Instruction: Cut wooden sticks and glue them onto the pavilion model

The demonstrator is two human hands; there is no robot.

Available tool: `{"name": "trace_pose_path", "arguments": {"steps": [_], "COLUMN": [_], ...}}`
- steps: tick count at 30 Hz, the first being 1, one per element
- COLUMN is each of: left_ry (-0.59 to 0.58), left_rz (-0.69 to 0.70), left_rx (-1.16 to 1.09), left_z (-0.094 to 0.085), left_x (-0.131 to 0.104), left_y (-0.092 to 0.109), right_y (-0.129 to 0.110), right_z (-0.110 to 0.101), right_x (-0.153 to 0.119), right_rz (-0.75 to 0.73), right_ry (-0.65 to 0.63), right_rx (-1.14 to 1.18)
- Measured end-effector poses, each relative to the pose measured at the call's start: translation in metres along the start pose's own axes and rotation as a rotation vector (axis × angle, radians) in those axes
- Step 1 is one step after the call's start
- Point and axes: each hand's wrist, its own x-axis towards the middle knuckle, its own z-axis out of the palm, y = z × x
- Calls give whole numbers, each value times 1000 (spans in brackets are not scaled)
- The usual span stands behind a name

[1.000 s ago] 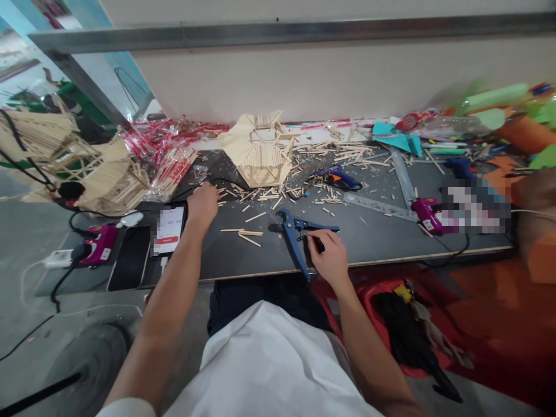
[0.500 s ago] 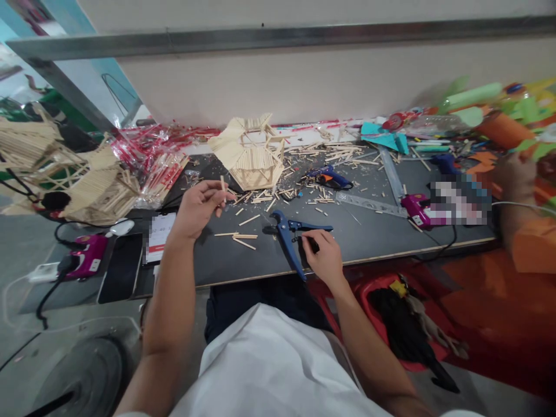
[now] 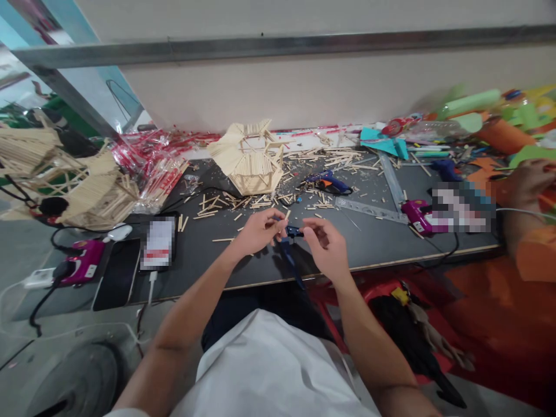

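Observation:
My left hand [image 3: 259, 233] pinches a short wooden stick [image 3: 287, 214] over the head of a blue pipe cutter [image 3: 290, 259] and covers part of it. One handle of this cutter points toward the table's front edge. My right hand [image 3: 326, 246] is at the cutter's other handle, with its fingers curled round the end; exactly how they grip it is partly hidden. Behind my hands stands a model built of wooden sticks [image 3: 256, 168]. Cut stick pieces [image 3: 260, 201] lie scattered around it. A blue glue gun [image 3: 328, 181] rests to its right.
Two phones, one dark [image 3: 116, 275] and one lit [image 3: 158, 240], lie left beside a purple power adapter [image 3: 87, 260]. Bagged sticks [image 3: 160, 179] and another stick model [image 3: 95, 185] are at far left. A clear ruler [image 3: 369, 209] lies right. Another person's hand [image 3: 532, 174] appears at far right.
My left hand has come right and down with the stick, from beside the model to the cutter. My right hand has moved slightly up over the cutter's handle.

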Motion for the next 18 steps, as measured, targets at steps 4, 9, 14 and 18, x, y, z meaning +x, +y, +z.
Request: {"name": "trace_pose_path", "arguments": {"steps": [4,9,14,18], "left_ry": [-23,50,177,230], "left_rz": [104,171,107,104], "left_rx": [179,413,155,-15], "left_z": [-4,-14,-13,-5], "left_x": [-5,-10,1,15], "left_y": [5,9,-4,-9], "right_y": [-7,2,10,6], "right_z": [6,10,17,24], "right_x": [22,25,18,28], "right_rz": [16,32,89,198], "right_ry": [-122,-240,-278,-228], "right_rx": [27,18,48,224]}}
